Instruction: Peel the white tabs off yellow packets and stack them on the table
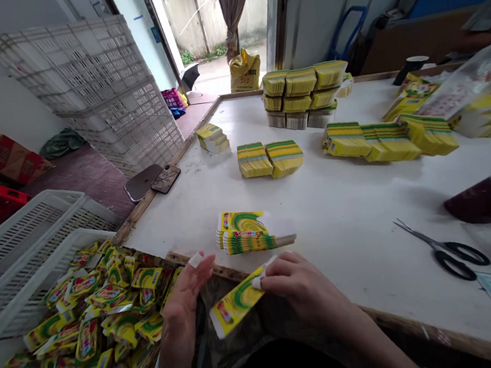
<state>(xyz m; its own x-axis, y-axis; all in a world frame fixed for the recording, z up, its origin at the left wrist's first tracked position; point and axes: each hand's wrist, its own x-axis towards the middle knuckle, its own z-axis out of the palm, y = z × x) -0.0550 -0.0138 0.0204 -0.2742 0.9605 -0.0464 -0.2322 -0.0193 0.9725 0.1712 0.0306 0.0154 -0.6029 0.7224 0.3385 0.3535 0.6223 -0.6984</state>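
Note:
My right hand [295, 284] pinches one end of a flat yellow-and-green printed carton [239, 303], held tilted in front of the table's near edge. White tape or a finger cover shows on the fingers of both hands. Left of the carton, my left hand [187, 291] is raised with its fingers stretched out and nothing in it. Just beyond the hands lies a fanned stack of flat cartons [246, 231] on the white table. A white plastic crate [95, 232] full of folded yellow packets [105, 318] stands to the left of my left hand.
Bundles of flat cartons [269, 159] stand across the table [334, 221], piled higher at the back [298, 98]. Black-handled scissors [448, 252] and a dark cup [487, 201] are on the right. A phone [166, 179] lies at the left edge, near tall stacked crates [101, 88].

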